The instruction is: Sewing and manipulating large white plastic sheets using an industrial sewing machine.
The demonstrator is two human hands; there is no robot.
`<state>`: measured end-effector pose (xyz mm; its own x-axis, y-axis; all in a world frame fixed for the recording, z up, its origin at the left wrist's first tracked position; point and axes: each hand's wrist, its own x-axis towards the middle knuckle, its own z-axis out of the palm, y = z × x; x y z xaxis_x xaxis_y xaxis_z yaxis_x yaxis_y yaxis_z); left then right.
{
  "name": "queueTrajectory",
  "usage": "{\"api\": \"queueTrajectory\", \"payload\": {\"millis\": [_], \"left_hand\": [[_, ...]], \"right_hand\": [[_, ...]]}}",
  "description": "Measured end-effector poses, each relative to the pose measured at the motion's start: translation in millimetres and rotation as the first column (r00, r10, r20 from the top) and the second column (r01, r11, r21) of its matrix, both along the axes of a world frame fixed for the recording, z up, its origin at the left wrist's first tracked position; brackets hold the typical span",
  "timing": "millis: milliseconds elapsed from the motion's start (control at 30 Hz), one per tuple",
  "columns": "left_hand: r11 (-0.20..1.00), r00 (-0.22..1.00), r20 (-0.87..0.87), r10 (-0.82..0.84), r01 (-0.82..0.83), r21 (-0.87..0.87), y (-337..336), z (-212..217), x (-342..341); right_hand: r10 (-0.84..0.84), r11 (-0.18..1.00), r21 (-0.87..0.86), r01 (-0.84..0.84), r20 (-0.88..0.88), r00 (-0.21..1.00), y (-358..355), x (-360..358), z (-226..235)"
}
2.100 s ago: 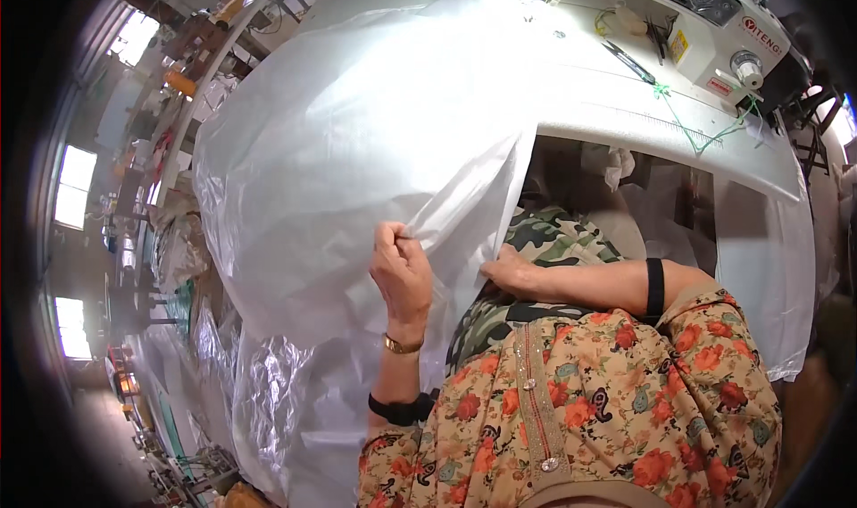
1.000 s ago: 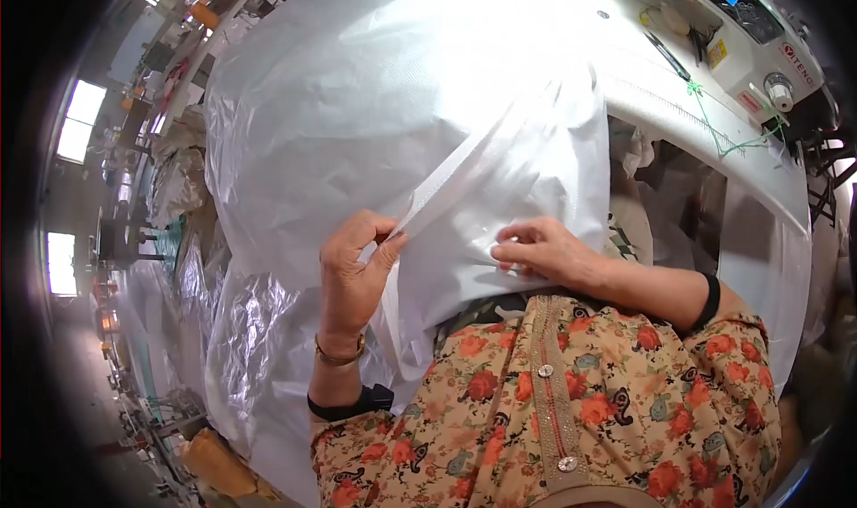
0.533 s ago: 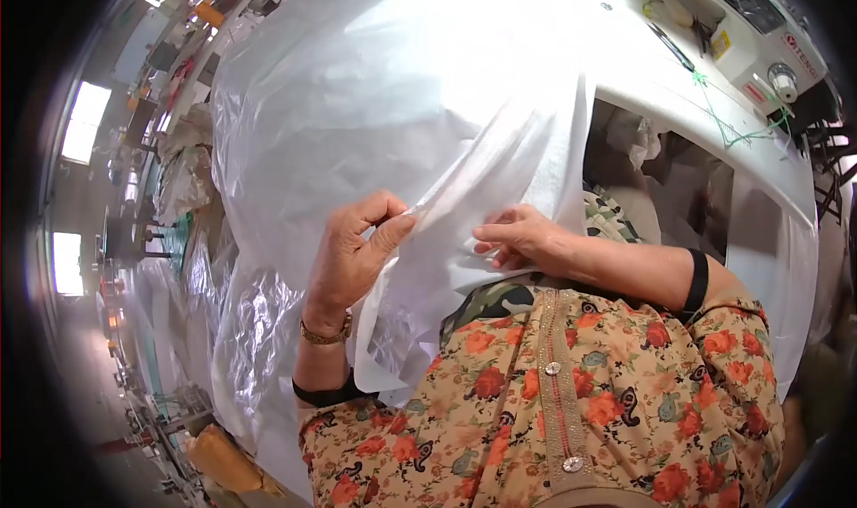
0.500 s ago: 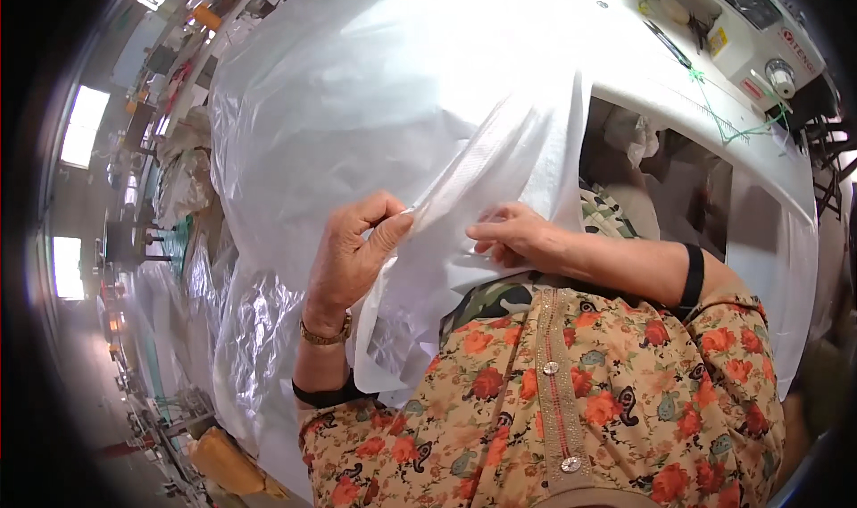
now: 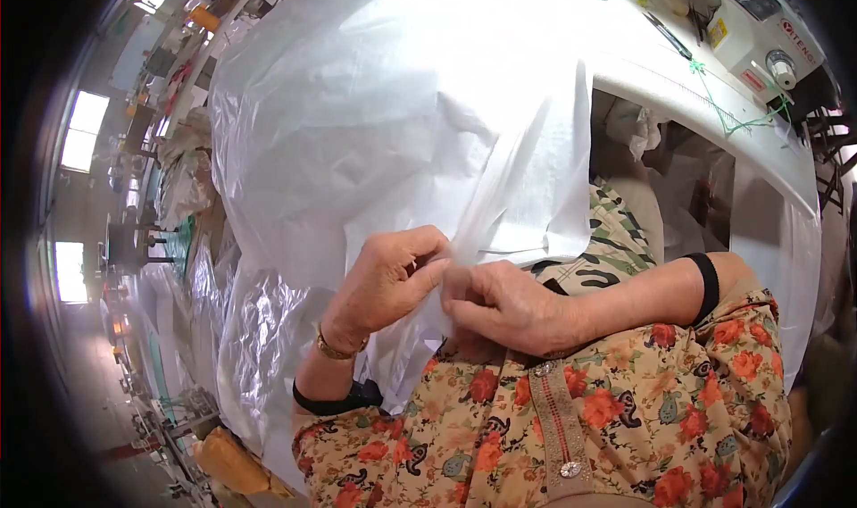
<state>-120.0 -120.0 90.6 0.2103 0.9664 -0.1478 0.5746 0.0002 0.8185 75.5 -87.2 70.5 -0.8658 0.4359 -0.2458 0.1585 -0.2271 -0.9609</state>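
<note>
A large white sheet (image 5: 357,151), thin and glossy in places, spreads over the table and drops toward my lap. Gathered folds run down it to my hands. My left hand (image 5: 388,276), with a watch at the wrist, is closed, pinching the sheet's edge between thumb and forefinger. Right beside it, almost touching, my right hand (image 5: 513,307) has its fingers curled in on the same edge. Its fingertips are slightly smeared by motion, and the bit of sheet inside them is mostly hidden.
A white sewing machine (image 5: 768,57) stands at the far right on the white tabletop (image 5: 643,79). Nearby lie a thin dark tool (image 5: 668,37) and green thread (image 5: 736,126). Crumpled clear plastic (image 5: 263,338) hangs at the left. An opening in the table lies right of my lap.
My right hand has moved left and down to meet my left hand, its fingers now curled. The left hand has shifted slightly right. The sheet's folds have been pulled and rearranged, baring more camouflage cloth.
</note>
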Motion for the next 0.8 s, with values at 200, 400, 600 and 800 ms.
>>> {"api": "queueTrajectory", "payload": {"millis": [200,400,600,800], "left_hand": [[0.999,0.992,0.127,-0.011,0.017,-0.047,-6.3,-18.3,3.3],[0.997,0.983,0.183,0.018,-0.006,-0.07,-5.9,-28.8,11.0],[0.972,0.942,0.275,0.193,-0.146,-0.184,-6.5,-40.3,22.4],[0.974,0.935,0.284,0.212,-0.181,-0.133,-10.1,-33.0,17.0]], "right_hand": [[0.055,0.894,0.436,-0.104,0.122,0.991,-9.3,-7.1,-18.0],[0.136,0.835,0.507,-0.214,0.187,0.973,-9.7,-12.0,-20.3],[0.204,0.674,0.665,-0.323,0.253,0.946,19.1,14.9,5.5],[-0.74,0.653,0.239,0.718,0.002,0.673,48.5,97.9,-42.7]]}}
